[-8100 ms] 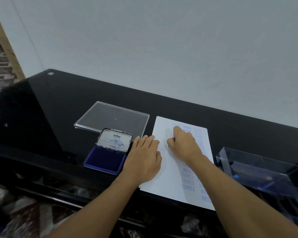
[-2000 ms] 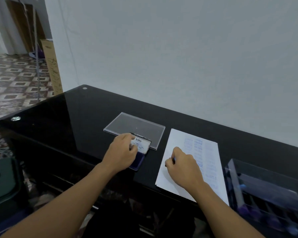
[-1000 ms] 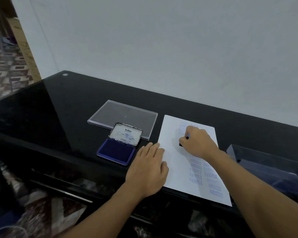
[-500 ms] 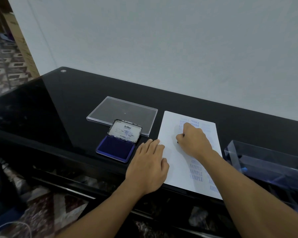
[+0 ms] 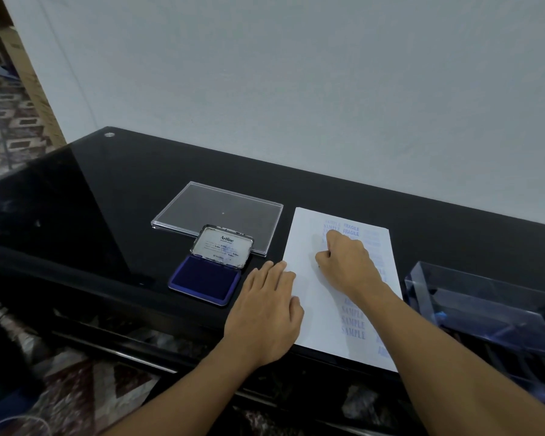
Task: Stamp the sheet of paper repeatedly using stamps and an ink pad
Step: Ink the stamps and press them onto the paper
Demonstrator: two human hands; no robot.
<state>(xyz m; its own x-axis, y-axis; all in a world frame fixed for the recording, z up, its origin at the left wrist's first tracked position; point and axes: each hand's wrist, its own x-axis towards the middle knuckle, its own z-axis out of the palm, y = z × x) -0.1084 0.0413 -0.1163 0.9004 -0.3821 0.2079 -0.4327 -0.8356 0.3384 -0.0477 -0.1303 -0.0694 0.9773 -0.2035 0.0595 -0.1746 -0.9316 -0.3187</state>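
Observation:
A white sheet of paper lies on the black glass table, printed with blue "SAMPLE" and "FRAGILE" marks. My right hand is fisted around a stamp and presses down on the upper part of the sheet; the stamp itself is almost fully hidden inside the fist. My left hand lies flat with fingers spread on the sheet's left edge, holding nothing. A blue ink pad sits open left of the paper, its metal lid tilted up.
A clear plastic lid lies flat behind the ink pad. A clear plastic stamp box stands at the right, close to the paper. The black table ends at a front edge near my arms; a grey wall runs behind.
Two seconds ago my left hand was at the ink pad; it has since moved onto the paper's edge. My right hand has stayed pressed at the upper part of the sheet over the last second.

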